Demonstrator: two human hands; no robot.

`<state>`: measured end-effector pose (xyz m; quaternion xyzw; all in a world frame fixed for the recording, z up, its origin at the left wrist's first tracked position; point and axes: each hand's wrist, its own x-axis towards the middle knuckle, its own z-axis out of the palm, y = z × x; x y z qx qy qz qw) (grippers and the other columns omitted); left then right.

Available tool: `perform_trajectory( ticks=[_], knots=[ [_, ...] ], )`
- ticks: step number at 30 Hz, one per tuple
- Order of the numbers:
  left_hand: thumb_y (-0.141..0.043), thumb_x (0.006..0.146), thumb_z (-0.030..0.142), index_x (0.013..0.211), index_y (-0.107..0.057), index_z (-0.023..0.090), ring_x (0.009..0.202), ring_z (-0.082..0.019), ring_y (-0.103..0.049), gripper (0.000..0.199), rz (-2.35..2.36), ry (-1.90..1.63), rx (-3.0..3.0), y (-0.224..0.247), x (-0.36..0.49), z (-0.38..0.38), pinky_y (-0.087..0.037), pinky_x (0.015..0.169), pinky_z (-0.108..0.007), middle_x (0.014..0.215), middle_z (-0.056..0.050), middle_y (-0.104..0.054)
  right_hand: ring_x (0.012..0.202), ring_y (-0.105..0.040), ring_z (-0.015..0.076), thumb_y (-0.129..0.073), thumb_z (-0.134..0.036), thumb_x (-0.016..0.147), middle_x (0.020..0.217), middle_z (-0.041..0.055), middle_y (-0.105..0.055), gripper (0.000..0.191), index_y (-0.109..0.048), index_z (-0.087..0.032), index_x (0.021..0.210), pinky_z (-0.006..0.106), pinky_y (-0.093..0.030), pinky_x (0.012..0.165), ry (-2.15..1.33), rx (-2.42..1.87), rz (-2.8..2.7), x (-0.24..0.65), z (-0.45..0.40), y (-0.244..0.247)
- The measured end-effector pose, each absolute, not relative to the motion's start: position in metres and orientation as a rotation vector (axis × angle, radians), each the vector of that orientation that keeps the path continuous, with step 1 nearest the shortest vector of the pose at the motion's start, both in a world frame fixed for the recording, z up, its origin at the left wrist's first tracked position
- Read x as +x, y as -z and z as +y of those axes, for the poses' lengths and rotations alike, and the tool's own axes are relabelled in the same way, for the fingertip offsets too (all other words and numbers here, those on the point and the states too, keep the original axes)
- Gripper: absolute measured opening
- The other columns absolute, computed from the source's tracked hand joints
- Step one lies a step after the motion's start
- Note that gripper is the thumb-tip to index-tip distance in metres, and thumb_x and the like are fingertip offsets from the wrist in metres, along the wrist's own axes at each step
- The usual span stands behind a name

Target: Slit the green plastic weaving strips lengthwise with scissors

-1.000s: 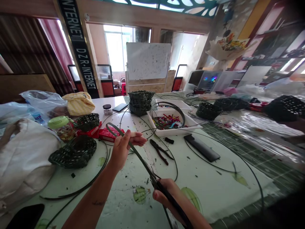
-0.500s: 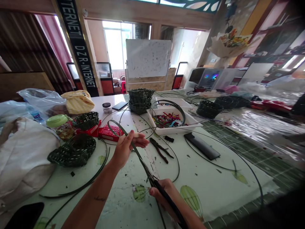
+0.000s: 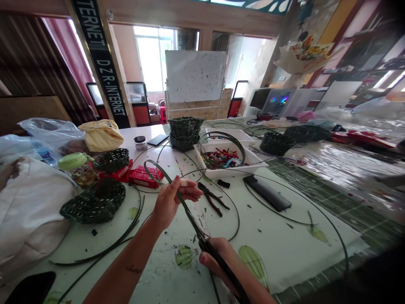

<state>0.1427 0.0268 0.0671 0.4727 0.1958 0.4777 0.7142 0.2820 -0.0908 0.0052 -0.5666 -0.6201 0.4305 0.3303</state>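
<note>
My left hand (image 3: 169,198) pinches a dark green weaving strip (image 3: 190,216) between thumb and fingers, with the other fingers stretched to the right. The strip loops up above that hand and slants down toward my right hand (image 3: 226,257). Wrapped in my right hand is a long black-handled tool (image 3: 226,270); its tip meets the strip's lower part, and I cannot make out its exact kind. A pair of pliers (image 3: 213,198) lies on the table just right of my left hand. Beyond my left hand sits a red box (image 3: 145,176).
Woven dark baskets stand at left (image 3: 95,200), at the back (image 3: 186,133) and at right (image 3: 276,143). A white tray (image 3: 218,172) holds colourful pieces and a coil of cord. A black phone-like slab (image 3: 267,193), loose strips and offcuts lie on the cloth. A lidded jar (image 3: 77,168) stands left.
The view has shifted slightly. My left hand has moved a little to the right and down along the strip; the right hand keeps its hold near the same place.
</note>
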Motion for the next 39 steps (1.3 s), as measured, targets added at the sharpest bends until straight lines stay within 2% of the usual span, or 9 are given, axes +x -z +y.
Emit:
perform_trajectory(
  ticks=[4, 11, 20, 31, 39],
  knots=[
    [-0.048, 0.086, 0.044, 0.083, -0.068, 0.008, 0.079, -0.027, -0.068, 0.042, 0.435, -1.121, 1.062, -0.072, 0.144, 0.02, -0.053, 0.065, -0.034, 0.077, -0.016, -0.072, 0.05, -0.022, 0.0082, -0.037, -0.082, 0.071, 0.054, -0.0055, -0.024, 0.064, -0.031, -0.019, 0.057, 0.023, -0.015, 0.042, -1.167, -1.392, -1.667, 0.282, -0.093, -0.016],
    [-0.047, 0.087, 0.042, 0.085, -0.069, 0.009, 0.083, -0.026, -0.068, 0.039, 0.435, -1.139, 1.075, -0.074, 0.14, 0.021, -0.053, 0.067, -0.034, 0.077, -0.015, -0.072, 0.046, -0.019, 0.007, -0.042, -0.083, 0.066, 0.05, -0.007, -0.02, 0.065, -0.029, -0.021, 0.054, 0.023, -0.013, 0.04, -1.269, -1.429, -1.5, 0.275, -0.098, -0.015],
    [-0.044, 0.089, 0.04, 0.084, -0.068, 0.007, 0.068, -0.021, -0.067, 0.042, 0.423, -1.106, 1.094, -0.073, 0.143, 0.02, -0.052, 0.063, -0.031, 0.075, -0.015, -0.072, 0.044, -0.016, 0.0066, -0.05, -0.08, 0.064, 0.046, -0.0075, -0.018, 0.066, -0.026, -0.021, 0.049, 0.023, -0.01, 0.039, -1.241, -1.457, -1.398, 0.274, -0.096, -0.003],
    [-0.046, 0.089, 0.041, 0.09, -0.068, 0.006, 0.078, -0.024, -0.068, 0.042, 0.436, -1.045, 1.125, -0.059, 0.145, 0.027, -0.051, 0.066, -0.031, 0.08, -0.016, -0.072, 0.045, -0.015, 0.0069, -0.056, -0.071, 0.068, 0.046, -0.0069, -0.017, 0.062, -0.021, -0.022, 0.05, 0.025, -0.009, 0.041, -1.14, -1.565, -1.38, 0.276, -0.092, 0.017],
    [-0.045, 0.09, 0.04, 0.092, -0.068, 0.005, 0.082, -0.025, -0.067, 0.042, 0.391, -0.972, 1.111, -0.053, 0.147, 0.03, -0.05, 0.07, -0.032, 0.083, -0.017, -0.072, 0.042, -0.016, 0.0067, -0.046, -0.078, 0.068, 0.045, -0.0071, -0.016, 0.064, -0.022, -0.022, 0.05, 0.025, -0.009, 0.039, -1.162, -1.531, -1.472, 0.282, -0.09, 0.014]
  ],
)
